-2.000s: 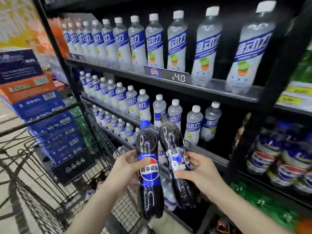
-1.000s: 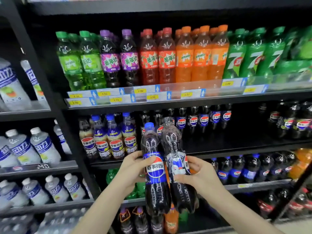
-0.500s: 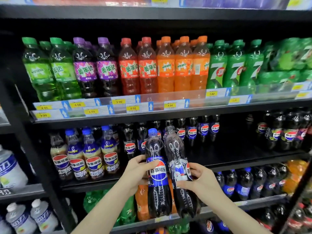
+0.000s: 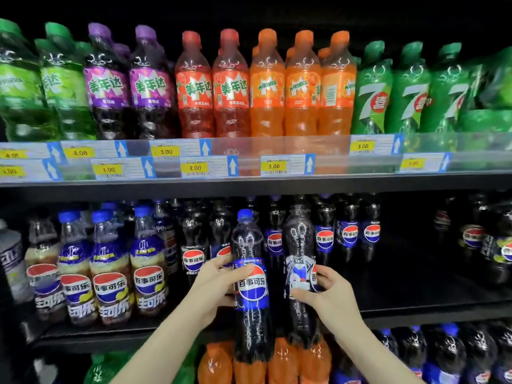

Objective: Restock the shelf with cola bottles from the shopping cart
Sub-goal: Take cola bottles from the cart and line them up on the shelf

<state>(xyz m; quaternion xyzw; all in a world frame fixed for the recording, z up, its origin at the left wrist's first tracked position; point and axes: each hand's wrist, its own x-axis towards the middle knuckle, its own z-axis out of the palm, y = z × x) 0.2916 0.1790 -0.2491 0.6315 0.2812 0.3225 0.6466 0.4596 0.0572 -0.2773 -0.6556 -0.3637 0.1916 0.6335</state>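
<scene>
My left hand point(image 4: 213, 284) grips a dark cola bottle with a blue cap and a blue label point(image 4: 250, 289), held upright. My right hand point(image 4: 329, 295) grips a second dark cola bottle point(image 4: 300, 261), upright and touching the first. Both bottles hang in front of the middle shelf point(image 4: 415, 306), before a row of cola bottles point(image 4: 346, 234) standing at its back. The shopping cart is out of view.
Cola bottles with pale liquid and blue caps point(image 4: 110, 273) fill the middle shelf's left side. The shelf above point(image 4: 249, 184) carries green, purple, red and orange soda bottles behind price tags. Orange bottles point(image 4: 279, 361) and more cola bottles point(image 4: 443, 353) stand on the shelf below.
My view has swung from the cart and the white-drink shelves rightward to the soda shelves and closed in. Both hands have kept their bottles and raised them toward the middle shelf.
</scene>
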